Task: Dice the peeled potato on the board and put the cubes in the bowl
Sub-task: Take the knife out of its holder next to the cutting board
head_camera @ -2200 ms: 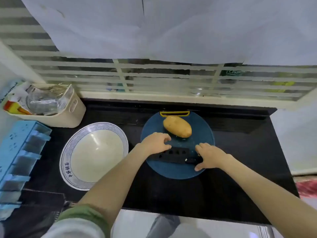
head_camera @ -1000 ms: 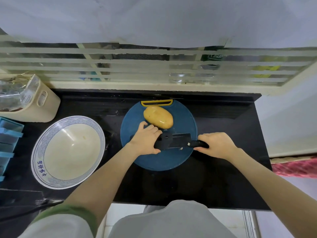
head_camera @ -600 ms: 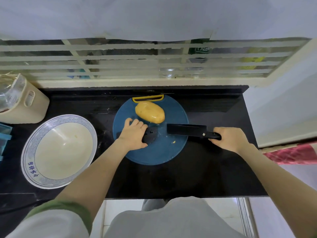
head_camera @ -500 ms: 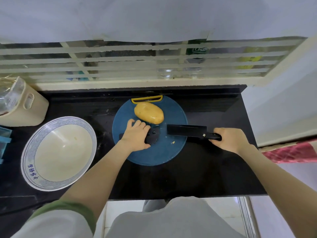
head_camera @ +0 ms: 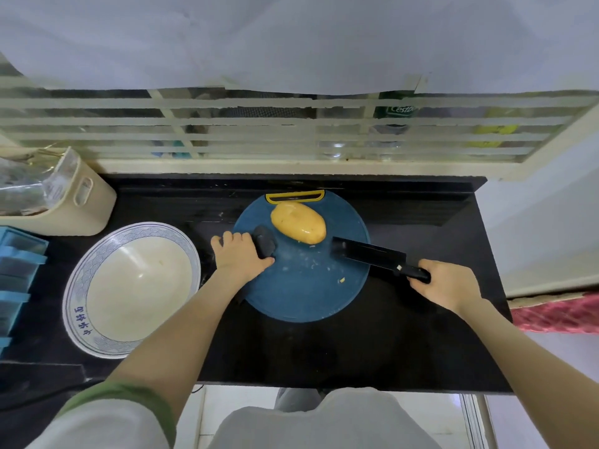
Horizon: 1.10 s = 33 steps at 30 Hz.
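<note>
1. Presently the peeled potato [head_camera: 298,226] lies whole and uncut on the far part of the round blue board [head_camera: 304,299], just beside the board's yellow handle [head_camera: 295,196]. A few pale scraps [head_camera: 342,280] dot the board's middle.
2. The right hand [head_camera: 447,286] is closed round the grip of the black knife [head_camera: 366,254]. The blade is held low over the board's right side, with its end near the potato but apart from it.
3. The left hand [head_camera: 238,257] sits at the board's left edge, fingers and thumb curled on a dark cover [head_camera: 264,244], probably the knife's sheath. The potato is just beside this hand, untouched.
4. The bowl [head_camera: 74,286] stands on the counter [head_camera: 405,345] to the left of the board and holds no cubes, so dicing has evidently not begun.
5. Suggested handling: set the cover down on the counter, off the board, so that the left hand is free to steady the potato.
6. Halve the potato lengthwise first and lay the cut faces down; a rounded, peeled potato is likely to be slick and to roll.
7. Keep the left hand's fingertips tucked back from the blade, and cut slabs, then sticks, then cubes.
</note>
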Each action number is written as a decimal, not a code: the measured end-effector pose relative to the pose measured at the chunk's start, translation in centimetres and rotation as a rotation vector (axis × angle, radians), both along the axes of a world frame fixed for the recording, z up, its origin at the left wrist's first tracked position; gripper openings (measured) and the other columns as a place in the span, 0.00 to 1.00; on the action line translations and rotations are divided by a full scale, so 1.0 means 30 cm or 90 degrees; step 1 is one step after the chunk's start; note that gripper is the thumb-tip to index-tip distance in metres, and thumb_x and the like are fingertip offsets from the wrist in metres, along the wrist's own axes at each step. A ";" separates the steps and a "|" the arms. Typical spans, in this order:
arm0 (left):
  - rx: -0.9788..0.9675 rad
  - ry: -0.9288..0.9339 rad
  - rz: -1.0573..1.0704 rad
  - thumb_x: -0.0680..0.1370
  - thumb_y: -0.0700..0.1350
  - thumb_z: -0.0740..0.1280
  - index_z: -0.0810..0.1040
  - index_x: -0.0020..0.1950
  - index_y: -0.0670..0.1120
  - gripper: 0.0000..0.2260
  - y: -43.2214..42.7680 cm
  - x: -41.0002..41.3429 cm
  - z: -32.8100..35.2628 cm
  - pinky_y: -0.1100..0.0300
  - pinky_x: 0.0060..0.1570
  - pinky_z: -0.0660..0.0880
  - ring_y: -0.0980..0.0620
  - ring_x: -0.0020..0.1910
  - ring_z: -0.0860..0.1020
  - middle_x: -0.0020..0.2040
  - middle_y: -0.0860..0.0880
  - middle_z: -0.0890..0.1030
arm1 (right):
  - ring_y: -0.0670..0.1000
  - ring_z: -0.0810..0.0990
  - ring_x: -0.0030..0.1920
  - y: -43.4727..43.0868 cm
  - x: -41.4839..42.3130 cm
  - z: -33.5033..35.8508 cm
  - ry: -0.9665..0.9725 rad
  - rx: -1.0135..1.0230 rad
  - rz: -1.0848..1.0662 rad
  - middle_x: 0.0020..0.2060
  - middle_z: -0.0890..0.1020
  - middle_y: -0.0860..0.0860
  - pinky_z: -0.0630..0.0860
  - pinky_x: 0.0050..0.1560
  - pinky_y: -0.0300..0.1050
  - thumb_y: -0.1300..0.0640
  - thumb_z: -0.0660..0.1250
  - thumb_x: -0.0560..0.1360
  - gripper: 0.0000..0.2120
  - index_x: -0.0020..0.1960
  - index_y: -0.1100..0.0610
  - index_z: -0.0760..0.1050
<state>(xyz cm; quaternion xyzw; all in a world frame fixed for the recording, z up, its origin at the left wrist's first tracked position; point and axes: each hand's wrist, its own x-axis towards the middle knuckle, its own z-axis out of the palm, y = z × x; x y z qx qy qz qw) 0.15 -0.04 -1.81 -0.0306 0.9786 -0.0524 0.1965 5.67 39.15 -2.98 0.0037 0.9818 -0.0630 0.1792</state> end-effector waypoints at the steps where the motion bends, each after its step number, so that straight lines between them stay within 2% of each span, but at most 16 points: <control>1: -0.001 -0.008 0.025 0.72 0.70 0.60 0.71 0.64 0.44 0.33 0.006 -0.011 0.003 0.45 0.65 0.57 0.45 0.66 0.66 0.63 0.46 0.73 | 0.45 0.75 0.33 -0.001 0.001 -0.003 0.000 0.002 -0.024 0.31 0.75 0.42 0.69 0.32 0.39 0.43 0.65 0.76 0.05 0.49 0.43 0.74; 4: -0.011 -0.009 0.054 0.74 0.70 0.57 0.71 0.66 0.44 0.34 0.011 -0.044 0.006 0.45 0.65 0.57 0.44 0.66 0.65 0.64 0.45 0.74 | 0.45 0.75 0.32 -0.049 -0.005 -0.018 0.020 -0.002 -0.076 0.31 0.76 0.42 0.69 0.31 0.40 0.44 0.64 0.77 0.07 0.45 0.46 0.72; 6: -0.012 0.003 0.072 0.74 0.70 0.56 0.72 0.65 0.44 0.34 0.015 -0.058 0.003 0.46 0.64 0.58 0.44 0.66 0.66 0.64 0.45 0.74 | 0.47 0.77 0.33 -0.101 -0.013 -0.038 0.041 -0.014 -0.112 0.33 0.77 0.44 0.71 0.32 0.43 0.43 0.63 0.78 0.10 0.46 0.50 0.73; 9: 0.002 -0.001 0.111 0.74 0.70 0.55 0.73 0.65 0.44 0.34 0.024 -0.065 -0.005 0.47 0.62 0.58 0.43 0.65 0.65 0.63 0.45 0.74 | 0.49 0.75 0.31 -0.188 -0.028 -0.065 0.071 -0.055 -0.169 0.33 0.76 0.47 0.67 0.30 0.44 0.42 0.61 0.79 0.15 0.45 0.54 0.71; 11: 0.015 -0.001 0.143 0.74 0.70 0.55 0.73 0.65 0.44 0.33 0.027 -0.066 -0.012 0.47 0.61 0.59 0.43 0.65 0.65 0.64 0.45 0.74 | 0.50 0.76 0.33 -0.240 -0.035 -0.074 0.072 -0.065 -0.178 0.35 0.76 0.49 0.68 0.31 0.45 0.42 0.60 0.79 0.17 0.46 0.56 0.69; 15: 0.046 0.032 0.189 0.74 0.69 0.58 0.73 0.64 0.42 0.33 0.032 -0.069 -0.009 0.48 0.60 0.60 0.43 0.64 0.65 0.64 0.43 0.74 | 0.54 0.78 0.41 -0.331 -0.048 -0.084 0.033 -0.082 -0.166 0.44 0.77 0.52 0.70 0.36 0.47 0.43 0.59 0.81 0.17 0.53 0.58 0.68; 18: 0.066 0.039 0.217 0.73 0.69 0.58 0.71 0.65 0.41 0.35 0.038 -0.074 -0.003 0.47 0.60 0.61 0.42 0.64 0.66 0.64 0.42 0.74 | 0.54 0.76 0.44 -0.374 -0.052 -0.094 -0.009 -0.117 -0.150 0.48 0.76 0.53 0.71 0.38 0.48 0.46 0.58 0.81 0.15 0.54 0.59 0.67; 21: 0.114 0.036 0.279 0.72 0.71 0.58 0.70 0.66 0.41 0.37 0.042 -0.076 0.005 0.47 0.61 0.61 0.42 0.65 0.66 0.64 0.42 0.73 | 0.53 0.77 0.49 -0.383 -0.058 -0.085 -0.022 -0.041 -0.069 0.50 0.77 0.53 0.76 0.44 0.48 0.44 0.56 0.81 0.17 0.56 0.58 0.68; 25: 0.224 0.102 0.367 0.70 0.72 0.60 0.70 0.65 0.41 0.39 0.072 -0.075 0.038 0.46 0.61 0.61 0.41 0.65 0.67 0.64 0.42 0.74 | 0.53 0.78 0.51 -0.396 -0.077 -0.049 0.007 0.025 -0.021 0.50 0.78 0.51 0.73 0.45 0.46 0.41 0.56 0.81 0.20 0.57 0.58 0.70; 27: 0.303 0.198 0.385 0.69 0.71 0.62 0.73 0.60 0.42 0.36 0.101 -0.075 0.061 0.46 0.59 0.61 0.42 0.62 0.69 0.58 0.44 0.77 | 0.51 0.76 0.46 -0.422 -0.093 -0.020 0.043 -0.080 -0.053 0.45 0.77 0.51 0.72 0.41 0.44 0.43 0.59 0.80 0.16 0.53 0.57 0.70; 29: 0.358 0.270 0.367 0.69 0.70 0.64 0.74 0.53 0.44 0.30 0.146 -0.072 0.086 0.48 0.57 0.62 0.44 0.57 0.70 0.52 0.47 0.78 | 0.48 0.75 0.40 -0.454 -0.114 0.024 0.023 -0.374 -0.149 0.40 0.76 0.50 0.71 0.38 0.39 0.49 0.63 0.80 0.11 0.51 0.57 0.72; 31: 0.375 0.283 0.344 0.69 0.70 0.64 0.74 0.49 0.46 0.28 0.198 -0.068 0.106 0.49 0.56 0.62 0.45 0.55 0.71 0.48 0.49 0.78 | 0.46 0.75 0.38 -0.488 -0.134 0.076 -0.038 -0.645 -0.217 0.38 0.77 0.51 0.72 0.37 0.33 0.54 0.65 0.79 0.06 0.51 0.57 0.74; 33: 0.373 0.268 0.316 0.69 0.72 0.62 0.75 0.48 0.46 0.29 0.271 -0.063 0.126 0.50 0.55 0.62 0.46 0.54 0.71 0.47 0.50 0.77 | 0.45 0.78 0.38 -0.493 -0.138 0.111 -0.075 -0.743 -0.206 0.40 0.79 0.51 0.74 0.40 0.37 0.55 0.65 0.79 0.06 0.54 0.57 0.76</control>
